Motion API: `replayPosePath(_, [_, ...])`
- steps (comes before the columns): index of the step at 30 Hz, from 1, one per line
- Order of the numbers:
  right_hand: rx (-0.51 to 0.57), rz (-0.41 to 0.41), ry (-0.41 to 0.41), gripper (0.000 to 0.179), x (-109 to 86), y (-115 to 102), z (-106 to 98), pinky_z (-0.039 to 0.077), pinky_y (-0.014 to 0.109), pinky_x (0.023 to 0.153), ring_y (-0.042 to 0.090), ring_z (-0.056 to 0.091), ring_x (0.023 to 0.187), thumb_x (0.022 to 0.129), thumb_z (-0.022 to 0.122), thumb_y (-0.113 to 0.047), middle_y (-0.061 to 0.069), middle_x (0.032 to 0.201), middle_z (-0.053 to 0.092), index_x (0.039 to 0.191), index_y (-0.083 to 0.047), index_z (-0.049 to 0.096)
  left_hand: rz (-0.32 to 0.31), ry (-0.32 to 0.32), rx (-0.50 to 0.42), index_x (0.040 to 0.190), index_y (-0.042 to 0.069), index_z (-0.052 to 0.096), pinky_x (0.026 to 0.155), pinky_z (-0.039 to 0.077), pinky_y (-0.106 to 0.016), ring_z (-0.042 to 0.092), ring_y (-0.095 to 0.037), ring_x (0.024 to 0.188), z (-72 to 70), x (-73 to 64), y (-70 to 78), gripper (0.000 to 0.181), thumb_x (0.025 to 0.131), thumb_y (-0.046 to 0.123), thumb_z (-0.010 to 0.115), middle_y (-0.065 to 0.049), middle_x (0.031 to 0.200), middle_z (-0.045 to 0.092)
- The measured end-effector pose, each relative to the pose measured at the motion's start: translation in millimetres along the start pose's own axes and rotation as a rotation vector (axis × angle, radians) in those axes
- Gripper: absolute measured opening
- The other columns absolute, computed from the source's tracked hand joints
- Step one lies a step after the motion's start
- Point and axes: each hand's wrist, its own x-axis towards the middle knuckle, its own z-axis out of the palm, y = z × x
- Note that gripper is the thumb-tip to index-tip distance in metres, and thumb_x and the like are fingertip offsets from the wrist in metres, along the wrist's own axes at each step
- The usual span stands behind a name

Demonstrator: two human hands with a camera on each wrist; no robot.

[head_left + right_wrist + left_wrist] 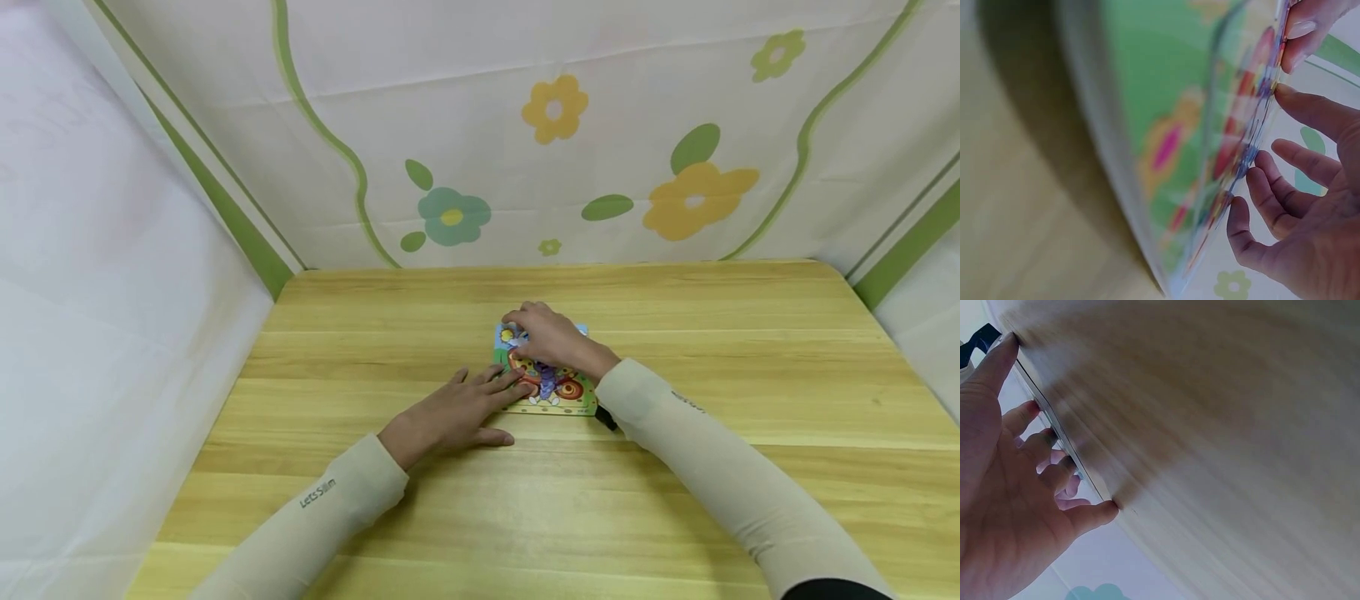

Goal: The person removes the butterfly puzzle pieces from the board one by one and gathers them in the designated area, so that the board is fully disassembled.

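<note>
A small picture puzzle board [555, 409] lies flat on the table, showing a purple figure with red and orange rounds. My left hand [453, 421] rests with spread fingers on its left part, the thumb on the wood. Above the board's upper left is my right hand [553, 337], fingers bent. In the right wrist view the right hand's [1316, 219] fingertips touch the printed surface, near two fingertips of the left hand [1307, 31]. The left wrist view shows the left hand [1022, 481] side-on at the board's thin edge. Whether any loose piece lies under the right fingers cannot be seen.
The wood-grain table [360, 333] extends around the board on every side. Behind it hangs a white cloth wall [465, 100] with printed flowers, and another white cloth [112, 333] stands at the left. A small black item [606, 418] sits beneath the right wrist.
</note>
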Motion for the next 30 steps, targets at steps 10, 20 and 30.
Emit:
replayPosePath(10, [0.004, 0.015, -0.002, 0.056, -0.2, -1.4, -1.1, 0.048, 0.062, 0.102, 0.033, 0.059, 0.122, 0.098, 0.075, -0.022, 0.012, 0.131, 0.063, 0.150, -0.013, 0.058, -0.005, -0.003, -0.006, 0.169, 0.032, 0.018, 0.124, 0.025, -0.068, 0.016, -0.030, 0.164, -0.7, -0.1, 0.1, 0.077, 0.105, 0.060, 0.050, 0.003, 0.177, 0.015])
replayPosePath(20, [0.038, 0.002, -0.012, 0.056, -0.9, -4.1, -1.0, 0.055, 0.051, 0.098, 0.034, 0.062, 0.119, 0.097, 0.074, -0.016, 0.017, 0.133, 0.061, 0.150, -0.008, 0.056, -0.009, -0.008, -0.007, 0.169, 0.032, 0.019, 0.124, 0.024, -0.068, 0.015, -0.030, 0.164, -0.6, 0.1, 0.6, 0.077, 0.105, 0.059, 0.051, 0.004, 0.177, 0.015])
replayPosePath(30, [0.106, 0.007, -0.042, 0.057, 1.3, -2.9, -0.9, 0.055, 0.047, 0.095, 0.032, 0.061, 0.115, 0.098, 0.072, -0.013, 0.019, 0.132, 0.058, 0.152, -0.007, 0.054, -0.016, -0.017, -0.016, 0.169, 0.032, 0.018, 0.124, 0.024, -0.068, 0.015, -0.030, 0.164, -2.6, -1.0, 2.0, 0.077, 0.105, 0.058, 0.051, 0.004, 0.177, 0.014])
